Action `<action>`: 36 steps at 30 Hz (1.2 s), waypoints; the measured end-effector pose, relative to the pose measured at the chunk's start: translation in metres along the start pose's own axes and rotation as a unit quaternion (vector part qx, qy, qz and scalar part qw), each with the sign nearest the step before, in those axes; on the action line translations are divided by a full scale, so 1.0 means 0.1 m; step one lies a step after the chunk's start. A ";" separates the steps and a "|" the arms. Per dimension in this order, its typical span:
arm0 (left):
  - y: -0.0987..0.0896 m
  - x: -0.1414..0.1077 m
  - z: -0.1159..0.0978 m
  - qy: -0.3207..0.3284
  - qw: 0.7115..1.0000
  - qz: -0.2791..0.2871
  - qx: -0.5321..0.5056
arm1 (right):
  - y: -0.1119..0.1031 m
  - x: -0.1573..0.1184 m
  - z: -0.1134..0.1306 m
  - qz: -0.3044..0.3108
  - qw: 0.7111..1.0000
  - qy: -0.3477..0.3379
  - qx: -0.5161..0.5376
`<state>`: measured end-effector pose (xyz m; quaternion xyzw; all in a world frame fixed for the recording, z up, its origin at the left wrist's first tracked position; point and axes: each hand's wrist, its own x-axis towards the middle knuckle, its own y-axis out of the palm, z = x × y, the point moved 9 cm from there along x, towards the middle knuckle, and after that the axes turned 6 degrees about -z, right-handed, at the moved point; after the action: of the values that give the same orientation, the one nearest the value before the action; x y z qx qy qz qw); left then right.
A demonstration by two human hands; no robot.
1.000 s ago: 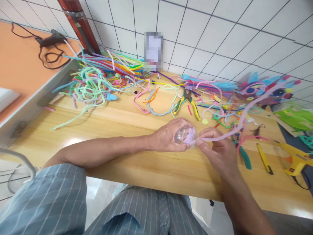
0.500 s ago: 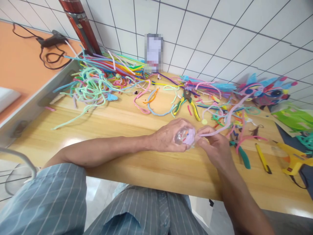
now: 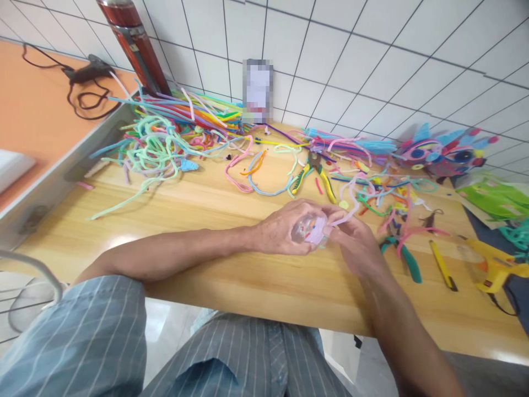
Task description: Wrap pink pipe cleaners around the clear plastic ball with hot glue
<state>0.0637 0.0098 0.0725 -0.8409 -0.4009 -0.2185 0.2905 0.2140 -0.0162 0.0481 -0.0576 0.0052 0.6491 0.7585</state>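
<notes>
My left hand (image 3: 285,229) is wrapped round a small clear plastic piece (image 3: 301,230) partly covered with pale purple fuzzy strip. At its right side my right hand (image 3: 351,237) pinches a pale purple pipe cleaner (image 3: 349,215), close against the wrapped part. The loose end of that pipe cleaner curves up and to the right, over the loose pieces on the table. Behind the hands lie pliers with yellow and green handles (image 3: 330,190), their jaws toward the wall. Fingertips of both hands are partly hidden by the piece.
Tangled green pipe cleaners (image 3: 155,143) and a colourful bundle (image 3: 198,113) lie at the back left, near a red flask (image 3: 140,55). A phone (image 3: 258,91) leans on the tiled wall. Rightward are green-handled pliers (image 3: 411,263), a yellow cutter (image 3: 442,264) and a yellow glue gun (image 3: 496,267).
My right hand has moved left, closer to the piece in my left hand. The pipe cleaner's free end has dropped from a long stretch to the right into a shorter, looser curve.
</notes>
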 end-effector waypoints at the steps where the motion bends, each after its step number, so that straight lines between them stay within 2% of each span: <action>1: -0.01 0.01 0.01 -0.001 1.000 0.010 -0.005 | 0.00 0.00 0.00 0.002 1.000 0.002 -0.002; 8: -0.04 0.01 0.14 -0.074 0.990 0.104 -0.055 | -0.03 0.04 0.00 -0.021 1.000 0.005 -0.022; 14: -0.04 0.04 0.17 -0.084 0.993 0.087 -0.004 | -0.02 0.06 0.01 -0.032 0.999 -0.002 -0.026; 20: -0.04 0.06 0.16 -0.102 0.990 0.100 -0.002 | -0.01 0.07 0.00 -0.043 0.999 0.002 -0.012; 26: -0.05 0.05 0.13 -0.077 0.994 0.079 -0.014 | 0.00 0.05 0.00 -0.051 0.999 0.012 0.005; 32: -0.03 0.03 0.13 -0.159 0.982 0.077 -0.062 | 0.02 0.00 0.00 -0.044 0.999 0.006 -0.010; 36: -0.05 0.04 0.08 -0.157 0.984 0.061 -0.064 | 0.02 -0.02 0.00 -0.042 0.999 0.008 -0.007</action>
<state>0.0629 0.0199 0.0706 -0.9046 -0.3746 -0.0905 0.1823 0.2117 -0.0176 0.0477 -0.0687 0.0044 0.6160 0.7847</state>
